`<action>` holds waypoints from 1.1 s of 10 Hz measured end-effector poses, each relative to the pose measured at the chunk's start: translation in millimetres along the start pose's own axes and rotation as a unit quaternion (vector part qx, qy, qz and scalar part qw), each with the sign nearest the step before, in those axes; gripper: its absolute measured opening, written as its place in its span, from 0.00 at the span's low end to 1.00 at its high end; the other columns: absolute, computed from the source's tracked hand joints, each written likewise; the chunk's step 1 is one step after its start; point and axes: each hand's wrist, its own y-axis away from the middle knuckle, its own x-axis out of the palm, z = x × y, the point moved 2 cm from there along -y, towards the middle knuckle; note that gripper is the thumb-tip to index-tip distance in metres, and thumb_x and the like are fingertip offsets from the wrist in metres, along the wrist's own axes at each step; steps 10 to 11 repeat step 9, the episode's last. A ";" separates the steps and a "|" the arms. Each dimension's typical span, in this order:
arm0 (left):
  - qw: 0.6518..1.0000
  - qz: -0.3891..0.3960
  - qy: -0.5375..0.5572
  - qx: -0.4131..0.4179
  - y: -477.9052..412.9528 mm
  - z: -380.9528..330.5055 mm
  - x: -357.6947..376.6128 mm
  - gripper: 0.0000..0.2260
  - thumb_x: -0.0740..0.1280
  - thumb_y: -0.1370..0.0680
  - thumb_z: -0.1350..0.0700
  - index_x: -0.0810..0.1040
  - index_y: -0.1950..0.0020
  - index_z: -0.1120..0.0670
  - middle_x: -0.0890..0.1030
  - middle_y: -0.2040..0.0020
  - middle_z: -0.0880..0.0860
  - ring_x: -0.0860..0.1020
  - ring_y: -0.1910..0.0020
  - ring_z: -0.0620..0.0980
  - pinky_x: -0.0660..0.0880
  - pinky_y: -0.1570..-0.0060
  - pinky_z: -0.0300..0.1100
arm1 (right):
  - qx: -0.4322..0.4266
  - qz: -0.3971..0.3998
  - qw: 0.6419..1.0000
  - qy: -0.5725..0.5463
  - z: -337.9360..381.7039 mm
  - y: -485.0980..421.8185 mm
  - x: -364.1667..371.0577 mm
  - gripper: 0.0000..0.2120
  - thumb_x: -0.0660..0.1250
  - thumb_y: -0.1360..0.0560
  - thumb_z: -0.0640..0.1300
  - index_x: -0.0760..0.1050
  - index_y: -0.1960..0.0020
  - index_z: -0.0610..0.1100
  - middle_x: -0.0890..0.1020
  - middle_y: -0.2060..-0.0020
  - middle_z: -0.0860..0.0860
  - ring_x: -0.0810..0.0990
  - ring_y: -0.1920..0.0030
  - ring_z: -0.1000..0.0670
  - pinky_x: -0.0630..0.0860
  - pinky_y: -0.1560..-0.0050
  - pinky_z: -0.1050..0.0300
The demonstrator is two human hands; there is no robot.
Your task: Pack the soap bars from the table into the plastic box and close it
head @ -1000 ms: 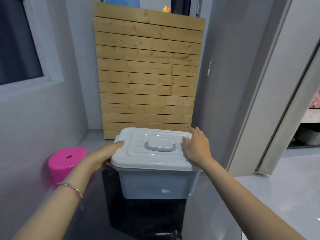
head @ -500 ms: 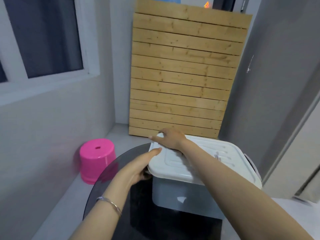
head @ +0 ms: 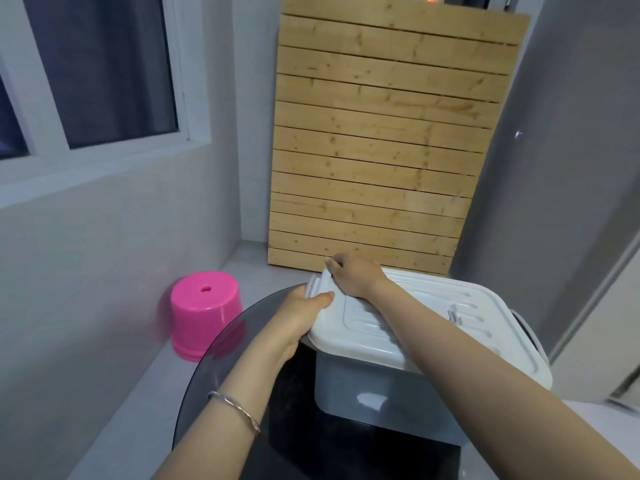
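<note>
A pale grey plastic box [head: 374, 393] stands on a dark glass round table [head: 221, 344], with its white ribbed lid [head: 433, 327] lying on top. My left hand [head: 301, 317] grips the lid's left edge at the side latch, thumb on top. My right hand [head: 353, 275] reaches across and presses on the lid's far left corner, fingers curled over the rim. No soap bars are visible; the box's inside is hidden by the lid.
A pink plastic stool [head: 206, 313] stands on the floor left of the table. A slatted wooden panel [head: 377, 147] leans against the wall behind the box. A window [head: 86, 71] is on the left wall.
My right hand crossed from the lid's right side to its far left corner. My left hand closed around the left edge. The view swung left, so the box sits lower right.
</note>
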 end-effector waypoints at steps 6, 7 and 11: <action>0.936 -0.076 -0.331 0.088 7.4 -10.6 12.7 0.22 0.52 0.21 0.45 0.63 0.29 0.53 0.75 0.38 0.56 0.75 0.46 0.56 0.71 0.55 0.46 | 0.007 -0.053 0.980 -0.190 -1.1 10.9 -12.1 0.15 0.55 0.20 0.47 0.75 0.40 0.43 0.81 0.45 0.43 0.79 0.45 0.42 0.74 0.45 0.52; 0.913 -0.086 -0.370 0.148 12.7 -15.2 18.0 0.25 0.52 0.21 0.42 0.60 0.27 0.51 0.67 0.28 0.52 0.66 0.31 0.56 0.66 0.35 0.51 | -0.028 -0.120 0.952 -0.279 5.5 39.0 -50.7 0.16 0.59 0.20 0.44 0.73 0.35 0.43 0.77 0.37 0.46 0.76 0.40 0.47 0.72 0.40 0.53; 0.846 -0.087 -0.466 0.242 24.3 -25.3 51.4 0.30 0.48 0.22 0.37 0.58 0.25 0.51 0.61 0.24 0.51 0.55 0.24 0.52 0.53 0.27 0.52 | -0.263 -0.318 0.781 -0.468 40.4 155.8 -194.7 0.11 0.60 0.22 0.47 0.77 0.42 0.48 0.82 0.47 0.52 0.81 0.47 0.53 0.75 0.50 0.68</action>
